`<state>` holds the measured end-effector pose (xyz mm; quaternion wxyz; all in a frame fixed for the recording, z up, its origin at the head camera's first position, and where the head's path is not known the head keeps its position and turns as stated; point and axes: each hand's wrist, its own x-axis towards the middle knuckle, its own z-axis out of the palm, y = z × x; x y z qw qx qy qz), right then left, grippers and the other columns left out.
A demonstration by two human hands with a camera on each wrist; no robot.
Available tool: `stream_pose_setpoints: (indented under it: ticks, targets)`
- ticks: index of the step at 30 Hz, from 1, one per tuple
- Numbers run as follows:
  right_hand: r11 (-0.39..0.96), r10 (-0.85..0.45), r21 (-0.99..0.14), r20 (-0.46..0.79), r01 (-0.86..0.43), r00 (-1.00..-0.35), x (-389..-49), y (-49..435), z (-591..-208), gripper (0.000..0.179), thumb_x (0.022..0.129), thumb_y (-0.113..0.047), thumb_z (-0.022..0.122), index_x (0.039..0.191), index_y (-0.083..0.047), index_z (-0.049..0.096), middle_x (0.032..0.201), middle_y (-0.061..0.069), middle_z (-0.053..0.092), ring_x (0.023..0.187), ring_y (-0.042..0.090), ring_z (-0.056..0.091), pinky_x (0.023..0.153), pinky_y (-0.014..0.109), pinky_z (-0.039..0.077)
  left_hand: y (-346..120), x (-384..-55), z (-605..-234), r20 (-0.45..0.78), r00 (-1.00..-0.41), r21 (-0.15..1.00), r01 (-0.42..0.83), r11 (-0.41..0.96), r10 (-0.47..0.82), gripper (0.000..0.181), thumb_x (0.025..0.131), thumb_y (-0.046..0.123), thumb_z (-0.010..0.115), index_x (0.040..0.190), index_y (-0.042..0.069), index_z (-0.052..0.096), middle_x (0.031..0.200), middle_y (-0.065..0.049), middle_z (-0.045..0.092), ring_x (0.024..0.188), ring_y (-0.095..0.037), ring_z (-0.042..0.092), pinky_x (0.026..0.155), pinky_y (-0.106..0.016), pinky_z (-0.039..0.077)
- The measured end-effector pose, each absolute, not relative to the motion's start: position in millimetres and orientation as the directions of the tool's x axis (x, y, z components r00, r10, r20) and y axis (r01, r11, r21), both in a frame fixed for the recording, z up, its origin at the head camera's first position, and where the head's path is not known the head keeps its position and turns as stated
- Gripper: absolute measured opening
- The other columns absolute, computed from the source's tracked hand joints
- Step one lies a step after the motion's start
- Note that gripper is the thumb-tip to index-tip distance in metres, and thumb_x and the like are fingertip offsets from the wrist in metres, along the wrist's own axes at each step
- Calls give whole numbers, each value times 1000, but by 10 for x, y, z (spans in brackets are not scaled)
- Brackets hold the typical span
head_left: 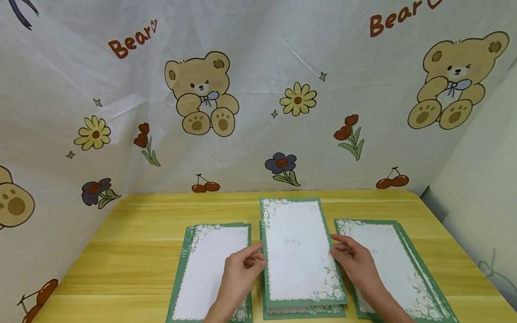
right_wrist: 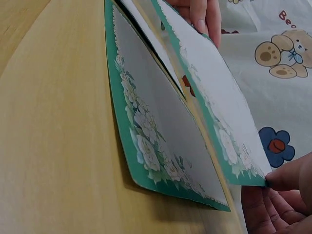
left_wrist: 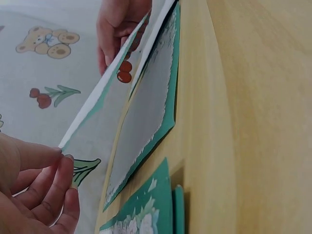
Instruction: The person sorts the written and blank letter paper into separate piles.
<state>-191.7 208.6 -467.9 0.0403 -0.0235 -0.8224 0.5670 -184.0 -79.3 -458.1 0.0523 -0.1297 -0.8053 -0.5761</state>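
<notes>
A green-bordered sheet of letter paper [head_left: 298, 259] with printed white flowers and faint handwriting is raised above the middle pile [head_left: 305, 315] of similar sheets. On its left edge, my left hand [head_left: 243, 270] pinches it between thumb and fingers. My right hand [head_left: 358, 264] pinches the opposite edge. From the left wrist, the lifted paper [left_wrist: 105, 90] appears nearly edge-on, apart from the sheets below. The right wrist view has the thumb and fingers of my right hand [right_wrist: 280, 204] on the paper's edge [right_wrist: 224, 97].
Similar flowered sheets form a left pile [head_left: 216, 264] and a right pile [head_left: 391, 262], both partly behind my forearms. All lie on a yellow wood-grain table [head_left: 113, 276]. A white cloth [head_left: 253, 82] printed with bears and flowers hangs behind it.
</notes>
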Motion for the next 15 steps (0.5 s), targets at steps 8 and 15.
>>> stream_pose_setpoints:
  ticks: [8,15]
  targets:
    - [351,95,-936,60,-22,-994,-1893,2122,-4640,39,101,-14,60,139,-6,56,117,16,63,100,17,63,77,26,53,-772,-1852,-4589,228,-959,919,269,289,168,35,92,7,71,125,-2,66,97,-3,69,85,-18,64,75,-25,53]
    - [385,137,-923,45,11,-990,-1851,2303,-4623,37,102,-13,58,138,-6,57,120,17,63,96,12,62,74,25,52,-642,-1857,-4598,207,-937,930,278,242,282,40,93,12,70,131,-1,63,101,-4,69,87,-17,65,74,-26,53]
